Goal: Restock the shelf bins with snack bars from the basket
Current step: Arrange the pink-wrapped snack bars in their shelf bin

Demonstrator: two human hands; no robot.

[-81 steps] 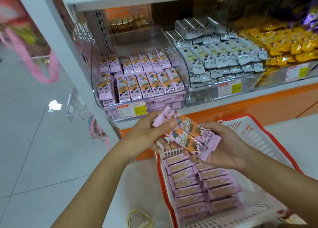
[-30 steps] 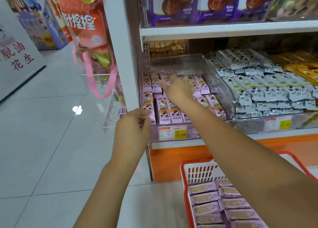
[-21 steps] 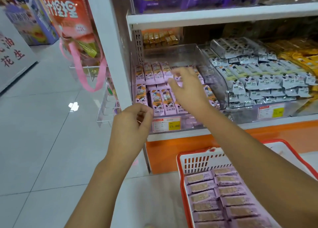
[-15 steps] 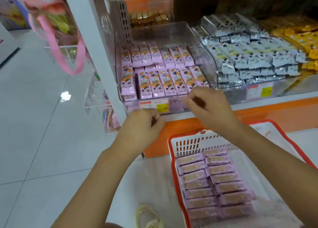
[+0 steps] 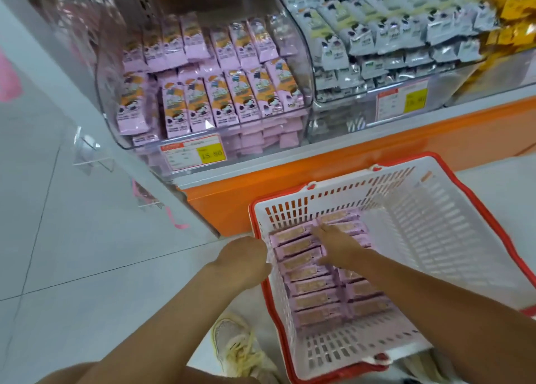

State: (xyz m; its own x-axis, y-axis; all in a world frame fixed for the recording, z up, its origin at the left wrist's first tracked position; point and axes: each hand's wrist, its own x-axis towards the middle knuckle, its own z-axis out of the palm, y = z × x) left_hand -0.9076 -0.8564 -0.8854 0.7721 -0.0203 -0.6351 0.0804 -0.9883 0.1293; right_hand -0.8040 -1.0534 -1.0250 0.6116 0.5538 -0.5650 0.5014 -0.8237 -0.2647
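Note:
A white basket with a red rim (image 5: 435,232) stands on the floor below the shelf. Two rows of pink snack bars (image 5: 316,296) lie face down in its left half. My right hand (image 5: 336,245) reaches into the basket, its fingers spread flat on the top bars. My left hand (image 5: 242,260) hovers at the basket's left rim, fingers curled, holding nothing. Above, a clear shelf bin (image 5: 301,44) holds several rows of the same pink bars (image 5: 220,93), face up.
A neighbouring clear bin (image 5: 342,113) holds grey-wrapped bars, with yellow packs (image 5: 516,9) at the far right. An orange shelf base (image 5: 362,166) runs behind the basket. My shoe (image 5: 235,346) sits left of the basket on the white tiled floor (image 5: 72,253).
My right hand left the shelf bin and came down into the basket onto the bars. My left hand dropped from the bin's front to the basket's left rim. The view tilted down.

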